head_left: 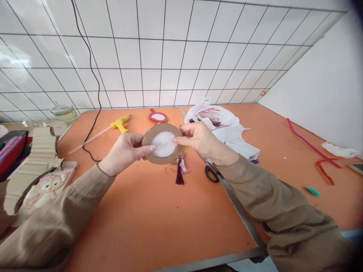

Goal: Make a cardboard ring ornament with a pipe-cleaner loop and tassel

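Between my two hands, a round cardboard ring (159, 159) with a white, fluffy-looking centre is held up above the orange table. My left hand (124, 151) pinches its left edge, with the thumb reaching over onto the front. On the opposite side, my right hand (200, 139) grips the upper right rim, the thumb resting on the white part. Just below the ring lies a dark purple tassel (179, 173) with thin loose threads around it. Behind it is a small red oval frame (165, 117) with a white middle and a red loop.
A yellow glue gun (120, 124) with a long clear stick lies at the back left. Scissors (212, 173) sit near the metal table seam. A white plastic bag (224, 124), red pipe cleaners (326, 170), torn cardboard (34, 162) and a lidded cup (64, 113) are around.
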`<move>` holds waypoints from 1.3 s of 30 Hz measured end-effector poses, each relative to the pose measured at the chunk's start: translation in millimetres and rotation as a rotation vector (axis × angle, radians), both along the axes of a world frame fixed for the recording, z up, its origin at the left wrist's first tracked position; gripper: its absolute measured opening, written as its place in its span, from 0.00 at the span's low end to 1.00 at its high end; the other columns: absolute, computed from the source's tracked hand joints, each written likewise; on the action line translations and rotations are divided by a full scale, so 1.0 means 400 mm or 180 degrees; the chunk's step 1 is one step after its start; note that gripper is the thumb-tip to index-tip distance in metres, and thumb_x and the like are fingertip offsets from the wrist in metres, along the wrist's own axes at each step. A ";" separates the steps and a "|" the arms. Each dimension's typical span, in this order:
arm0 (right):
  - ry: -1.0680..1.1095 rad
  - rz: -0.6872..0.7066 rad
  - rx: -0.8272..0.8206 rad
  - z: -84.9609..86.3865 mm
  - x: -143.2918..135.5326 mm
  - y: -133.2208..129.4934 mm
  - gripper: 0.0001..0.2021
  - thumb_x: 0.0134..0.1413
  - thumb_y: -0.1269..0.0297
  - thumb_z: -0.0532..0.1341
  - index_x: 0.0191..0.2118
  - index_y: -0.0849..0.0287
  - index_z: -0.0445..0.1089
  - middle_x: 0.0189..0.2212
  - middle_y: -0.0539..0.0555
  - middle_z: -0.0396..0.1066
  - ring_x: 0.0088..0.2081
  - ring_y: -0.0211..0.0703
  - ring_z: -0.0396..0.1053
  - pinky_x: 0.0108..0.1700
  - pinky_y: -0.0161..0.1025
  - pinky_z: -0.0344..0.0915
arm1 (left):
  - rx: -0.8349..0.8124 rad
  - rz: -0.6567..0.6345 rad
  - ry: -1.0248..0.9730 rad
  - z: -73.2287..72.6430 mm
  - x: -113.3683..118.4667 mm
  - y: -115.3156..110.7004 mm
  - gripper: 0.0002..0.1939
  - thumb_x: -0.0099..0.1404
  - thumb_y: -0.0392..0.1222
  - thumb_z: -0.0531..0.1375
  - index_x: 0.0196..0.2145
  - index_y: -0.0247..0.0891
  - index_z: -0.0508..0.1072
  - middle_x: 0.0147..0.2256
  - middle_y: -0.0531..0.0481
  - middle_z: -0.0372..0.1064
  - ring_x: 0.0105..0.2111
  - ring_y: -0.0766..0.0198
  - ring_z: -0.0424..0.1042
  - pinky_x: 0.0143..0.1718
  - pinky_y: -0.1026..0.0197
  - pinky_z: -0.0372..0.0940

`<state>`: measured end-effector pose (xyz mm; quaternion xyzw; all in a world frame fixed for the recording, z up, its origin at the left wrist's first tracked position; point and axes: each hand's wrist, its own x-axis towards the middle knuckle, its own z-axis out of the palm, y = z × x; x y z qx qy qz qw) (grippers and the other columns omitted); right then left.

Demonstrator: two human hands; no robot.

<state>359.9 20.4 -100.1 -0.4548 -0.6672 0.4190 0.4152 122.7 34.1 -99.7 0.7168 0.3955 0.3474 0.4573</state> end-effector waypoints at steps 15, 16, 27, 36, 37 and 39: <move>-0.0691 0.0061 0.0625 -0.038 -0.020 -0.005 0.26 0.62 0.61 0.58 0.65 0.58 0.62 0.28 0.50 0.73 0.29 0.39 0.69 0.31 0.38 0.66 | -0.1046 -0.0029 -0.0269 -0.041 0.030 -0.012 0.26 0.63 0.62 0.59 0.42 0.33 0.76 0.31 0.43 0.70 0.26 0.59 0.71 0.19 0.55 0.74; -0.0683 0.0114 0.0588 -0.039 -0.022 -0.005 0.24 0.62 0.61 0.57 0.62 0.59 0.66 0.31 0.52 0.75 0.31 0.40 0.71 0.33 0.39 0.67 | -0.1134 -0.0145 -0.0176 -0.038 0.032 -0.014 0.27 0.61 0.62 0.60 0.42 0.33 0.76 0.31 0.42 0.71 0.26 0.59 0.71 0.18 0.56 0.72; 0.0220 -0.0907 0.0410 -0.123 -0.053 0.021 0.15 0.56 0.62 0.61 0.47 0.61 0.78 0.44 0.58 0.80 0.43 0.47 0.78 0.44 0.43 0.74 | -0.1421 0.0571 -0.0820 -0.070 0.068 -0.027 0.25 0.67 0.62 0.53 0.32 0.35 0.72 0.25 0.48 0.68 0.23 0.65 0.66 0.21 0.63 0.63; 0.0263 -0.0984 0.1113 -0.144 -0.086 -0.038 0.17 0.60 0.58 0.60 0.52 0.57 0.77 0.48 0.55 0.78 0.47 0.46 0.77 0.48 0.42 0.75 | 0.0628 0.1223 -0.0495 -0.164 0.093 -0.096 0.19 0.72 0.53 0.49 0.49 0.38 0.67 0.46 0.41 0.74 0.44 0.55 0.73 0.44 0.53 0.68; 0.0220 -0.1014 0.1239 -0.142 -0.088 -0.046 0.17 0.60 0.58 0.60 0.51 0.56 0.77 0.46 0.55 0.79 0.45 0.46 0.78 0.45 0.41 0.76 | 0.0844 0.1262 -0.0399 -0.167 0.091 -0.100 0.19 0.72 0.53 0.48 0.50 0.39 0.66 0.45 0.41 0.74 0.44 0.55 0.73 0.44 0.52 0.68; 0.0103 -0.1071 0.1506 -0.139 -0.091 -0.058 0.16 0.61 0.60 0.59 0.51 0.56 0.77 0.41 0.54 0.81 0.37 0.43 0.78 0.38 0.40 0.75 | 0.1133 0.1334 -0.0251 -0.170 0.086 -0.103 0.18 0.73 0.52 0.47 0.52 0.39 0.65 0.45 0.41 0.75 0.43 0.55 0.74 0.43 0.52 0.68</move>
